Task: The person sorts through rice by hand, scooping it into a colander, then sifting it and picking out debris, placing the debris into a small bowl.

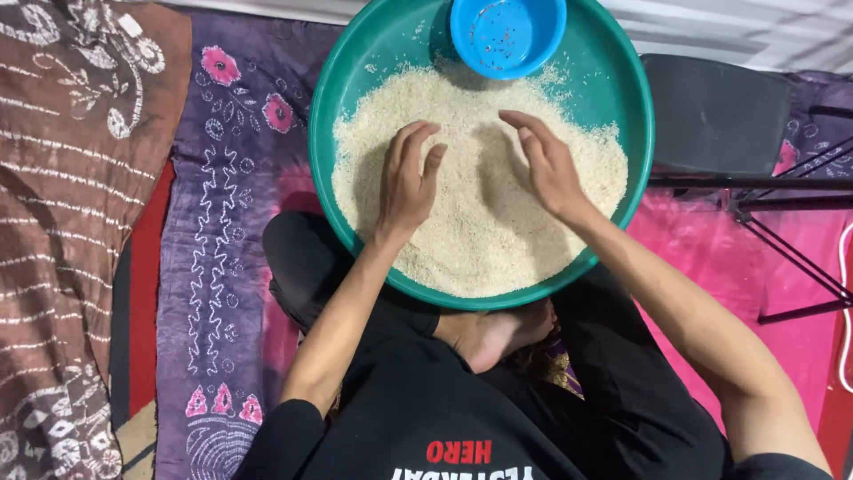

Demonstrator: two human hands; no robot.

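Purple patterned floor cloth; green basin of rice on lap. Left hand and right hand flat, released, on grains; blue bowl beyond, nearer right.

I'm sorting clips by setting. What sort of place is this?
Probably a home floor. The person sits cross-legged on patterned cloths, a green basin of rice on their lap, left hand and right hand flat in the grains, a small blue bowl inside the basin.
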